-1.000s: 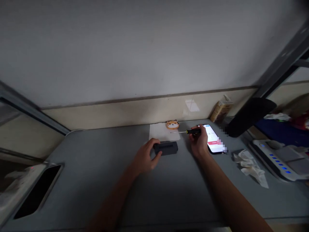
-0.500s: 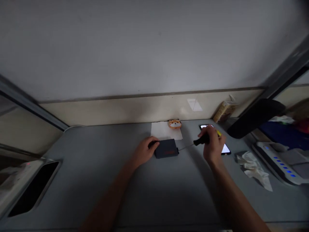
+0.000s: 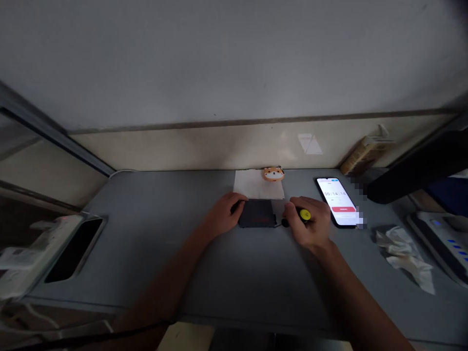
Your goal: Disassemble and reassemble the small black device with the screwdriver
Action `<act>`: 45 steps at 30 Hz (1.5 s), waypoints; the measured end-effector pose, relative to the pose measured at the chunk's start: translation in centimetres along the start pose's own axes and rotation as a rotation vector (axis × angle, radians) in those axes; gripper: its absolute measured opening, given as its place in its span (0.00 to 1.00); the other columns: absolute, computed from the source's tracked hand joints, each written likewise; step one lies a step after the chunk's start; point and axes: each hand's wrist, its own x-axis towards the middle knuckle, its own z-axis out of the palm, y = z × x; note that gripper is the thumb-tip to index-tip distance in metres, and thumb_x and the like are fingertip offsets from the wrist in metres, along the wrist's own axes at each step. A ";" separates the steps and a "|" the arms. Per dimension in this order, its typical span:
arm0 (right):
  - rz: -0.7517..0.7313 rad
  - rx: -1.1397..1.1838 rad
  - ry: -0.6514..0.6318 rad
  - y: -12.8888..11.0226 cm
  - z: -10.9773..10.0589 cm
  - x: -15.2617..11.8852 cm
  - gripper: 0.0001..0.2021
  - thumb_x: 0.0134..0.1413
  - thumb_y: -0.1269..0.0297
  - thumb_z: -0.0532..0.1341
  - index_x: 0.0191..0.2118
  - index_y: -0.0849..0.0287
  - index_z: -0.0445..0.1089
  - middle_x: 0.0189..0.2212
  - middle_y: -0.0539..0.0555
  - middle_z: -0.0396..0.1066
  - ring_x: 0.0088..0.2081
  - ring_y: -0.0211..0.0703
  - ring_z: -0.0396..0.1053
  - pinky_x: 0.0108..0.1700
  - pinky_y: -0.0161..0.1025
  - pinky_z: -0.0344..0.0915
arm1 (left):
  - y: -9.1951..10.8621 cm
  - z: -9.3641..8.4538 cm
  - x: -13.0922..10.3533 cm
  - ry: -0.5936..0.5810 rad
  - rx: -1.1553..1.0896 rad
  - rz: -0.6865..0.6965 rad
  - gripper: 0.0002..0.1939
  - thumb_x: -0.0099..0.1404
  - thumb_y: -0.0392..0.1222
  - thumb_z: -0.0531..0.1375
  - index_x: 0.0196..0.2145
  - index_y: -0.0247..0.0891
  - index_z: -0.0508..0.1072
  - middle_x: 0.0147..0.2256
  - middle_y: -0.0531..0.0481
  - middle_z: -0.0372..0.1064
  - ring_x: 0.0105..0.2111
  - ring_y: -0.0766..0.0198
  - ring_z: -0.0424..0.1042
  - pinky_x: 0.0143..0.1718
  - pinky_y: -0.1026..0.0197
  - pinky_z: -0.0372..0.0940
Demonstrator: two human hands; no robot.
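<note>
One flat dark box (image 3: 257,213), lying on grey table (image 3: 153,263) just in front of white paper (image 3: 246,183). Gripped at its left end by left hand (image 3: 227,213), thumb on near side, fingers toward far side. Right hand (image 3: 310,222) clenched round screwdriver (image 3: 304,214), yellow butt end showing, shaft aimed left at box's right end, near corner. Cannot tell whether tip makes contact: too small, too dark. Orange animal-face case (image 3: 274,174) on paper. Lit phone (image 3: 338,201) flat beyond right hand, timer at 00:14:14. Crumpled tissue (image 3: 405,256) to its right, nearer the camera. Carton (image 3: 365,155) by the wall, black rounded object (image 3: 409,175) beside it. Far right: pale device (image 3: 438,239) with blue lights. Far left: dark-screened device (image 3: 75,251), pale-rimmed.
</note>
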 end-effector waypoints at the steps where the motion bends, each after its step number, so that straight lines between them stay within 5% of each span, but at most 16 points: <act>1: -0.003 -0.001 -0.005 0.0 0.0 0.0 0.20 0.61 0.68 0.56 0.17 0.55 0.62 0.12 0.48 0.62 0.15 0.35 0.59 0.21 0.35 0.54 | 0.1 0.0 0.0 0.004 0.003 0.008 0.11 0.71 0.39 0.53 0.42 0.43 0.75 0.39 0.47 0.76 0.42 0.57 0.75 0.48 0.55 0.71; 21: -0.140 -0.012 0.069 -0.5 0.7 -0.6 0.19 0.60 0.71 0.55 0.17 0.55 0.62 0.11 0.47 0.60 0.15 0.35 0.59 0.21 0.35 0.57 | 0.2 -0.1 0.1 0.037 0.060 0.069 0.13 0.71 0.35 0.52 0.43 0.42 0.76 0.41 0.48 0.75 0.43 0.59 0.75 0.50 0.56 0.70; 45: -0.004 0.025 0.146 0.4 0.8 -1.3 0.21 0.61 0.69 0.54 0.16 0.56 0.59 0.12 0.47 0.58 0.15 0.34 0.57 0.21 0.36 0.51 | 0.4 -0.4 0.1 -0.040 0.054 0.033 0.13 0.72 0.37 0.50 0.45 0.40 0.74 0.42 0.47 0.75 0.40 0.61 0.75 0.44 0.60 0.70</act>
